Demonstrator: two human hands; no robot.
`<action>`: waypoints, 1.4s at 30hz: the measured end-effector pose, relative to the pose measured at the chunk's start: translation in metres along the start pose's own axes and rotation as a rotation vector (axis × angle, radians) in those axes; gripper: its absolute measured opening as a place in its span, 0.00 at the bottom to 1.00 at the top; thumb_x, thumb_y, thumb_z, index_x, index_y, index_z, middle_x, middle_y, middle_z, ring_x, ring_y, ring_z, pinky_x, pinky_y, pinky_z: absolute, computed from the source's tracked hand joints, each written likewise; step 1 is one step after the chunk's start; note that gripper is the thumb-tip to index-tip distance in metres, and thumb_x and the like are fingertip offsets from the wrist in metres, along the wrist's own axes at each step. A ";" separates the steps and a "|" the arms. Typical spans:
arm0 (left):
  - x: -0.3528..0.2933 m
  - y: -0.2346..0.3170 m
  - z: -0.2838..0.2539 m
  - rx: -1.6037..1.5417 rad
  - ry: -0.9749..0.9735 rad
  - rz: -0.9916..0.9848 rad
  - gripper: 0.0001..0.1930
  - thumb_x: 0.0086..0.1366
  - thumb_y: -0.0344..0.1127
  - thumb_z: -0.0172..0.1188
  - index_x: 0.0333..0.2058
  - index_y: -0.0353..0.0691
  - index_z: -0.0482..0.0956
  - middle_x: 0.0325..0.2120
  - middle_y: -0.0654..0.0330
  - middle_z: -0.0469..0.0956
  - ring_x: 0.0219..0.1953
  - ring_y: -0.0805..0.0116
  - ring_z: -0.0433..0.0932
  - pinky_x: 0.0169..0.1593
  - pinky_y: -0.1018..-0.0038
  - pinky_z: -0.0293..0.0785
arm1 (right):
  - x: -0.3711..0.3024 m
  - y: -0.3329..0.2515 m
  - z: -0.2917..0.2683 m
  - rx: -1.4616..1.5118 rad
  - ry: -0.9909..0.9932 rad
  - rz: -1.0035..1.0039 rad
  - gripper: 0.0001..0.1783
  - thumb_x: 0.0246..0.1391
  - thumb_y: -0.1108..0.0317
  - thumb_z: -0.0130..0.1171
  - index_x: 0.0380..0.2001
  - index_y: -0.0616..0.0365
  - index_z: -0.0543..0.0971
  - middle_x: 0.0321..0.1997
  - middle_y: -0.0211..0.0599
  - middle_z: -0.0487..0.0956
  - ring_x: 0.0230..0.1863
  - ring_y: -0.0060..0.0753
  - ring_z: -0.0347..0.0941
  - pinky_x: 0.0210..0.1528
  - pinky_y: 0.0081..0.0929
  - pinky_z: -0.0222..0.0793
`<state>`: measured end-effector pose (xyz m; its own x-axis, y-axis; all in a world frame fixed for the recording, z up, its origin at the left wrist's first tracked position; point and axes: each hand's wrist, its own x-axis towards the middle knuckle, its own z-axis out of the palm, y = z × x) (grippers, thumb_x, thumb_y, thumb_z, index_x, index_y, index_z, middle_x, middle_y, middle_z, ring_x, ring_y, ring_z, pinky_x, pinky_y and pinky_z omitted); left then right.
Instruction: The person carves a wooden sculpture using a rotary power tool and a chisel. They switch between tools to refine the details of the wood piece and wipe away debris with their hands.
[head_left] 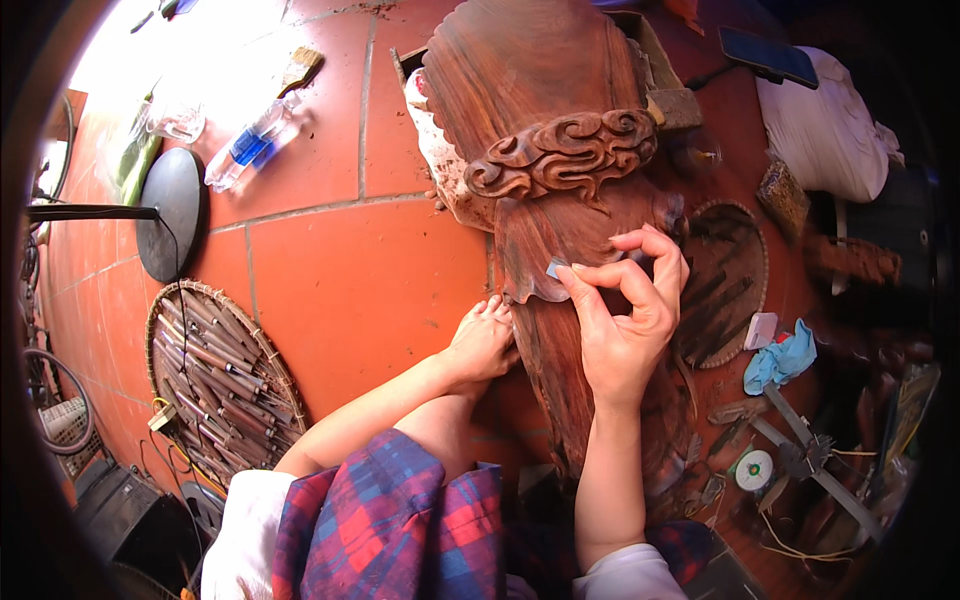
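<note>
A large reddish-brown wood carving with a raised band of swirls stands before me, its lower part running down between my arms. Over its middle, my right hand pinches a small grey-blue square piece between thumb and forefinger, the other fingers curled loosely. Whether the piece touches the wood is hard to tell. My left forearm reaches in from the lower left, and my left hand is at my bare foot beside the carving's left edge. The left fingers cannot be made out from the foot.
A round basket of many long-handled carving tools lies at the left, near a dark round base. A water bottle and brush lie beyond. Right of the carving are another woven tray, a blue cloth and a phone.
</note>
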<state>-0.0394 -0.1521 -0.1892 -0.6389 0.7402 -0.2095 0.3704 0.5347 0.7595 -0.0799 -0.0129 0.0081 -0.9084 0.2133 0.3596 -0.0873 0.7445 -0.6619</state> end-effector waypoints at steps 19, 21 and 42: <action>-0.001 -0.007 0.009 -0.027 0.019 0.021 0.26 0.52 0.43 0.61 0.44 0.28 0.75 0.51 0.37 0.67 0.61 0.41 0.59 0.63 0.53 0.56 | -0.002 0.011 -0.021 -0.061 0.022 0.028 0.09 0.30 0.72 0.73 0.19 0.52 0.81 0.46 0.33 0.73 0.61 0.47 0.57 0.62 0.44 0.52; -0.002 -0.007 0.010 0.014 0.042 0.035 0.25 0.52 0.43 0.61 0.43 0.28 0.76 0.51 0.37 0.68 0.61 0.40 0.59 0.63 0.53 0.55 | -0.005 0.023 -0.028 -0.005 0.042 0.049 0.10 0.31 0.72 0.73 0.19 0.53 0.81 0.46 0.32 0.73 0.60 0.46 0.60 0.62 0.43 0.52; 0.000 -0.003 0.002 0.041 -0.037 -0.025 0.30 0.53 0.45 0.60 0.48 0.24 0.71 0.54 0.38 0.66 0.62 0.41 0.59 0.64 0.56 0.54 | -0.019 0.046 -0.062 0.040 0.073 0.105 0.11 0.30 0.78 0.73 0.20 0.56 0.79 0.44 0.34 0.72 0.58 0.43 0.63 0.61 0.41 0.56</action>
<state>-0.0387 -0.1526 -0.1926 -0.6233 0.7406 -0.2510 0.3824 0.5686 0.7283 -0.0411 0.0570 0.0116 -0.8813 0.3354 0.3327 -0.0105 0.6901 -0.7236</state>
